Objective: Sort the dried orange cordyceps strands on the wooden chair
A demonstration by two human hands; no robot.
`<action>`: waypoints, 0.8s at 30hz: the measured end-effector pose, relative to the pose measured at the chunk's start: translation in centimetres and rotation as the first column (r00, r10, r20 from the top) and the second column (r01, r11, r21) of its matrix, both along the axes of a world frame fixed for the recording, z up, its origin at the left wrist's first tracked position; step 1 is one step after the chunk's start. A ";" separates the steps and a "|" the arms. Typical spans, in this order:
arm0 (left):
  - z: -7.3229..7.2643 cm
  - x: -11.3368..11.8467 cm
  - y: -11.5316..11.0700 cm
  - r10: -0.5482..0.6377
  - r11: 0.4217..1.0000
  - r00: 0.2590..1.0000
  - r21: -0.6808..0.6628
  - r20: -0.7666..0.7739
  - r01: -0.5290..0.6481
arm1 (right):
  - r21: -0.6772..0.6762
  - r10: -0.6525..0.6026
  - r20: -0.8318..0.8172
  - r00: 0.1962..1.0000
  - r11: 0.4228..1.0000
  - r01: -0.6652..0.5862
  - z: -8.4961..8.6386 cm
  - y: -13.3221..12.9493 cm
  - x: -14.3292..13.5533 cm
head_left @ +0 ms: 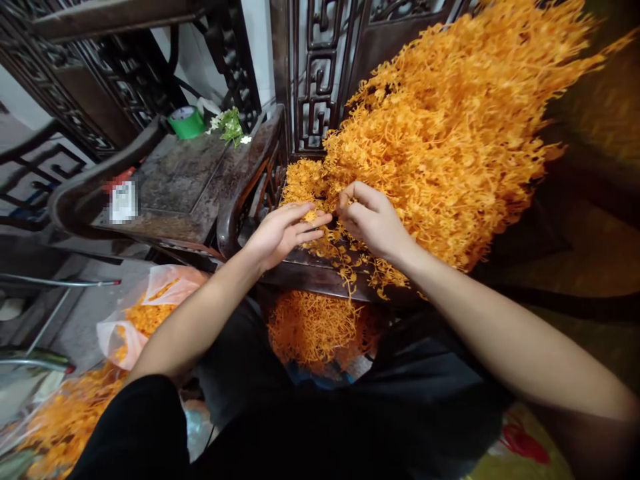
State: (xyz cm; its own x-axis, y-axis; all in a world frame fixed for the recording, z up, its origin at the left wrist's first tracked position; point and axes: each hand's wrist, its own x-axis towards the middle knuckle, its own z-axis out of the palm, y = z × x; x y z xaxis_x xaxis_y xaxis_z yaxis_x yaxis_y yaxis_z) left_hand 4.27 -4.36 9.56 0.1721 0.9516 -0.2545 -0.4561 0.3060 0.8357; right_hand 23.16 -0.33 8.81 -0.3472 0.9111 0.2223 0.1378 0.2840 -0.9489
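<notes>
A big heap of orange, thin, curly plastic-looking pieces (440, 133) lies on the dark wooden seat (300, 277), with loose strands hanging over its front edge. My left hand (283, 233) is held at the heap's near left edge, fingers stretched and apart. Between its thumb and fingers a bright orange-yellow bit shows; I cannot tell if it is touched or lies behind. Just right of it, my right hand (373, 220) is closed, fingers curled toward the thumb in front of the heap. What it pinches is hidden.
Below the seat, between my knees, is another mass of orange pieces (315, 330). Left, a plastic bag (173, 287) and the floor hold more. A small dark table (175, 177) carries green tape (187, 123) and white flowers (229, 127). Carved wooden chair backs (320, 73) stand behind.
</notes>
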 end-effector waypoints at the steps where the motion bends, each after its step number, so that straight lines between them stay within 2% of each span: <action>1: -0.1 0.1 0.1 -0.002 1.000 0.999 -0.014 0.037 0.003 | 0.089 -0.012 0.047 0.999 0.996 0.008 0.3 -0.1 0.1; 3: -0.2 0.1 0.0 -0.007 0.999 0.997 -0.038 0.080 0.011 | 0.302 -0.052 0.167 0.985 0.953 -0.001 0.8 -0.3 0.4; 5: -0.3 0.2 -0.2 -0.025 0.999 0.995 -0.044 0.097 0.030 | 0.448 -0.072 0.295 0.953 0.891 -0.071 0.8 -0.5 0.5; 8: -0.5 0.2 -0.7 -0.059 0.998 0.997 0.002 0.058 0.059 | 0.526 -0.107 0.461 0.881 0.832 -0.174 -0.1 -0.4 0.4; 11: -0.6 0.3 -1.1 -0.105 0.989 0.991 0.094 -0.078 0.112 | 0.536 -0.186 0.543 0.819 0.827 -0.168 -0.9 0.0 0.1; 14: -0.4 0.2 -1.4 -0.194 0.947 0.938 0.194 -0.288 0.256 | 0.530 -0.172 0.508 0.844 0.834 -0.149 -1.0 0.1 0.0; 16: -0.3 0.1 -1.6 -0.167 0.929 0.882 0.230 -0.441 0.291 | 0.511 -0.110 0.454 0.884 0.845 -0.157 -0.7 0.0 -0.1; 18: -0.1 0.1 -1.7 -0.102 0.933 0.844 0.243 -0.526 0.264 | 0.485 -0.077 0.391 0.917 0.864 -0.135 -0.3 -0.3 -0.2; 21: 0.5 0.3 -1.7 -0.058 0.959 0.871 0.214 -0.488 0.184 | 0.440 -0.136 0.267 0.954 0.898 0.004 0.2 -1.1 -0.8; 24: 1.5 0.5 -1.6 -0.047 0.991 0.927 0.102 -0.373 0.091 | 0.414 -0.209 0.175 0.962 0.902 0.121 0.4 -1.7 -1.6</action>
